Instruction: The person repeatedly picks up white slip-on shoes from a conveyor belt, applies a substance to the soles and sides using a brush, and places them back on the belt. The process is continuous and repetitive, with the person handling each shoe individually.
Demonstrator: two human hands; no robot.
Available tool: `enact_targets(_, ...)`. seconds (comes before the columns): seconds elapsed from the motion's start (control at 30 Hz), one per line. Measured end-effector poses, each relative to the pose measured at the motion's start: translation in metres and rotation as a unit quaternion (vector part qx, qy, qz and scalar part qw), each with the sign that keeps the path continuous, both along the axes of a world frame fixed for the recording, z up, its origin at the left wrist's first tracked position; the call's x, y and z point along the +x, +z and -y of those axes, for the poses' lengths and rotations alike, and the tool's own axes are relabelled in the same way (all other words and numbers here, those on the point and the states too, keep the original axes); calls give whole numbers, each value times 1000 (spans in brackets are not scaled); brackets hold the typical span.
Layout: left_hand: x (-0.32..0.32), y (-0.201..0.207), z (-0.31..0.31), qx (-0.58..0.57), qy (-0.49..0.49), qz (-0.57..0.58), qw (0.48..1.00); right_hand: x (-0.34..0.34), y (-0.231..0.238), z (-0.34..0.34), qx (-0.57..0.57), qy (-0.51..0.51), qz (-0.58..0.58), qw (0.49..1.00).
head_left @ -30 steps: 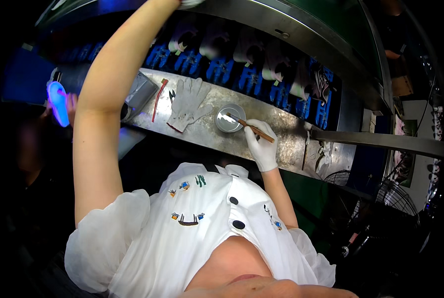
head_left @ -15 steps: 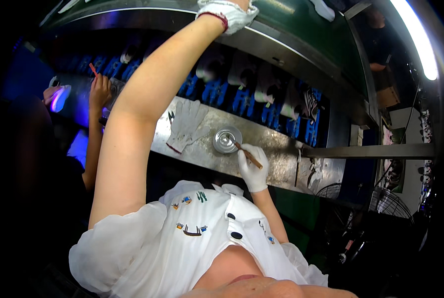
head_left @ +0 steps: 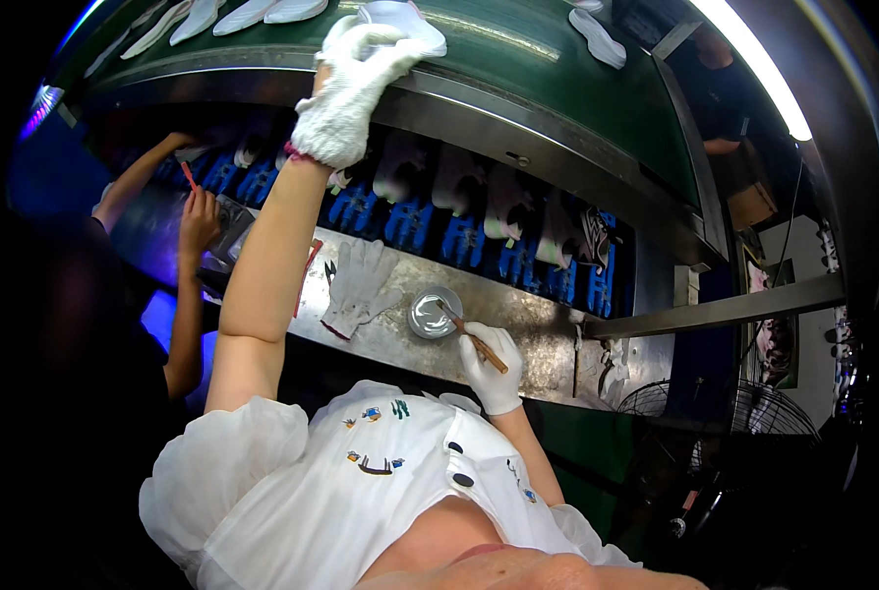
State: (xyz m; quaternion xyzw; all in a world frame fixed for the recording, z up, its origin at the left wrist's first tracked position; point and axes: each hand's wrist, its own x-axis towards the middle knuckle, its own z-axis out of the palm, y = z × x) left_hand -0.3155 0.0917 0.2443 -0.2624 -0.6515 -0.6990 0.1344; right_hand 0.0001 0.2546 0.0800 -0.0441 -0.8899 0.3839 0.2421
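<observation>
My left hand, in a white knitted glove, reaches up to the green conveyor belt. Its fingers close on a white shoe sole at the top of the view. Lower down, my right hand, in a thin white glove, grips a wooden-handled brush. The brush's tip reaches into a round cup that holds pale liquid. Left of the cup, an empty light-grey glove lies flat on the metal bench.
More soles rest on the green belt. Beneath it, shoe uppers sit on a row of blue holders. At left, a co-worker's hand holds a red stick. A metal bar and a fan are at right.
My left hand has moved left along the belt's edge, and a white sole now shows in its fingers. My right hand stays at the cup with the brush. The view has shifted.
</observation>
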Motion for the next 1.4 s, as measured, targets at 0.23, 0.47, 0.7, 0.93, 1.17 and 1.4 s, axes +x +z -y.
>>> enact_targets(0.23, -12, 36, -8, 511, -221, 344, 756, -3, -2, -2, -15, 0, -10, 1000)
enact_targets(0.47, -14, 24, -25, 542, -468, 201, 669, 5, -5, -2, 17, 14, -9, 1000)
enact_targets(0.7, 75, -10, -16, 317, -332, 240, 856, 4, -9, -18, -115, -100, 40, 988)
enact_targets(0.93, 158, -60, -4, 200, -281, 395, 852, -3, 88, -50, -207, -96, -139, 964)
enact_targets(1.17, 189, -74, 2, 206, -317, 437, 816, -35, 153, -41, -171, 4, -169, 971)
enact_targets(1.4, 197, -81, 1, 158, -288, 409, 851, -56, 157, -29, -117, 39, -158, 980)
